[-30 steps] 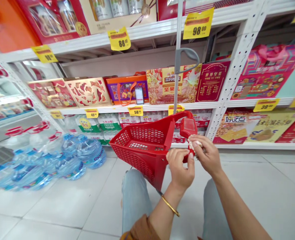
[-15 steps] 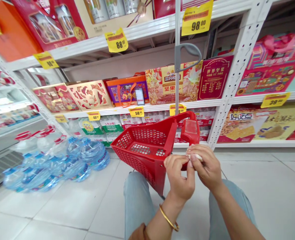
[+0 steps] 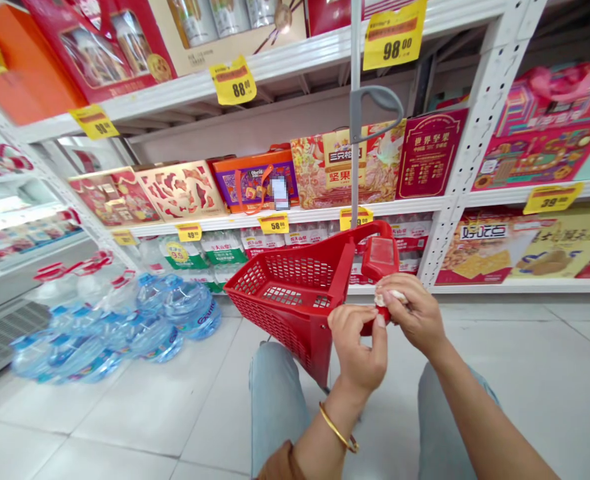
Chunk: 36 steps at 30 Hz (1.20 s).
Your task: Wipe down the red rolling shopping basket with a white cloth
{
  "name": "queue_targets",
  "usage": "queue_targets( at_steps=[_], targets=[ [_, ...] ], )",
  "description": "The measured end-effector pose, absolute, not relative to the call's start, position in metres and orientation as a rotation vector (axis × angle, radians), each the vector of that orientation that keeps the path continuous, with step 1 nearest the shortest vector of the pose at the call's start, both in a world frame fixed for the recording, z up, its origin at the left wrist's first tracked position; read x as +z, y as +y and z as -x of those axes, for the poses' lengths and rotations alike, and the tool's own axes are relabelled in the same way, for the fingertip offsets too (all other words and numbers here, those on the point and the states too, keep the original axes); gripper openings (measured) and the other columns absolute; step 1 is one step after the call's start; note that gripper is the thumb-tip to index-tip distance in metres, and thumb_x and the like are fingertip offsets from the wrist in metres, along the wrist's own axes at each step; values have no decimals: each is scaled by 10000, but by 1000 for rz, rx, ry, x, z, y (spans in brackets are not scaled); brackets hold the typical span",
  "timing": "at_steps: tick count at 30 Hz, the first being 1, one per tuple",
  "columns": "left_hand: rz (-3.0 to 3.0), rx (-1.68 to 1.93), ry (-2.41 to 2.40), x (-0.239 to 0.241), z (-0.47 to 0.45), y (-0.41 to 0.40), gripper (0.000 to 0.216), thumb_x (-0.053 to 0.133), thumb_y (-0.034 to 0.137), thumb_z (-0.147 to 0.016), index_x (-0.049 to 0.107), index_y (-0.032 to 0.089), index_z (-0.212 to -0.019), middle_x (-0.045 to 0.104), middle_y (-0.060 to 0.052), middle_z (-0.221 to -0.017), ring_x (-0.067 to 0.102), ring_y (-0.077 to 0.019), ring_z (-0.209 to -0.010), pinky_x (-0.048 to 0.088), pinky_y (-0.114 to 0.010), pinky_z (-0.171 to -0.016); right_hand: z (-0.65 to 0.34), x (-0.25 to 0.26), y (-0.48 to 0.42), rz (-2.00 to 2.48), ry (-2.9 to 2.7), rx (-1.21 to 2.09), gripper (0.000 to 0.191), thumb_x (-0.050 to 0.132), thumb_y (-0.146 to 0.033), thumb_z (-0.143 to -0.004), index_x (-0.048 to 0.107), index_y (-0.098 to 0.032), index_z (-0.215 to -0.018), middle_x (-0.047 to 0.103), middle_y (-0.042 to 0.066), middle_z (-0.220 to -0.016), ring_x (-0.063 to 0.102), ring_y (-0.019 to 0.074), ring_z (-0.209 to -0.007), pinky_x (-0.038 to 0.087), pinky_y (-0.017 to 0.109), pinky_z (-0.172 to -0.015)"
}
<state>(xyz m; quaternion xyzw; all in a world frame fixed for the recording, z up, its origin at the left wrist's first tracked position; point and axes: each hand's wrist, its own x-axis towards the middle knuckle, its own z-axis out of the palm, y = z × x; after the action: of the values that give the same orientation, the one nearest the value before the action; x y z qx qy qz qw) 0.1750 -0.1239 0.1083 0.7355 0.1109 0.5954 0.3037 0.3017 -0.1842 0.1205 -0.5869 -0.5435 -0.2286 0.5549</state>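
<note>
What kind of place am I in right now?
Probably a supermarket aisle: shelves of gift boxes with yellow price tags, water jugs on the floor, and a red shopping basket.

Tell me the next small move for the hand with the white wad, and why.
Probably slide the right hand up so the white wad rubs the red handle block just above it. The wad sits pinched at the block's lower edge, and the left hand steadies the tilted basket.
</note>
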Motion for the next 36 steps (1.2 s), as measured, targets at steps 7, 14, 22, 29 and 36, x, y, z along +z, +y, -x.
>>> queue_targets(
  at_steps=[7,14,22,29,36],
  targets=[
    [-1953,1584,288,108,-174,-123,53,566,190,-856,613,206,-838,700,-35,-829,643,-179,-816,459,-368,-793,-320,116,-178,1400,-1158,-526,121,582,-293,-883,690,-244,-862,715,48,-895,649,220,-903,491,428,-870],
    [-1985,1593,302,108,-170,-121,52,565,205,-858,609,208,-831,698,-36,-820,636,-182,-806,458,-366,-778,-285,118,-183,1425,-1063,-528,106,578,-262,-888,679,-257,-920,691,55,-947,625,230,-959,481,445,-888],
    [-2012,1563,285,108,-165,-119,83,545,206,-876,612,207,-827,680,-29,-796,617,-168,-759,448,-343,-737,-232,113,-191,1416,-1074,-547,198,560,-187,-881,653,-277,-1031,673,59,-1014,601,238,-1028,468,472,-928],
    [-2005,1568,287,109,-165,-117,62,572,217,-866,617,208,-825,690,-29,-809,630,-174,-786,456,-351,-762,-263,109,-187,1363,-1170,-538,135,562,-237,-876,668,-272,-950,693,47,-929,637,232,-947,508,459,-865],
    [-1992,1573,279,109,-164,-114,50,581,212,-860,611,214,-820,698,-22,-808,636,-175,-792,451,-359,-777,-289,114,-180,1337,-1202,-488,132,557,-240,-881,685,-259,-906,708,41,-901,646,218,-927,510,431,-864]
  ],
)
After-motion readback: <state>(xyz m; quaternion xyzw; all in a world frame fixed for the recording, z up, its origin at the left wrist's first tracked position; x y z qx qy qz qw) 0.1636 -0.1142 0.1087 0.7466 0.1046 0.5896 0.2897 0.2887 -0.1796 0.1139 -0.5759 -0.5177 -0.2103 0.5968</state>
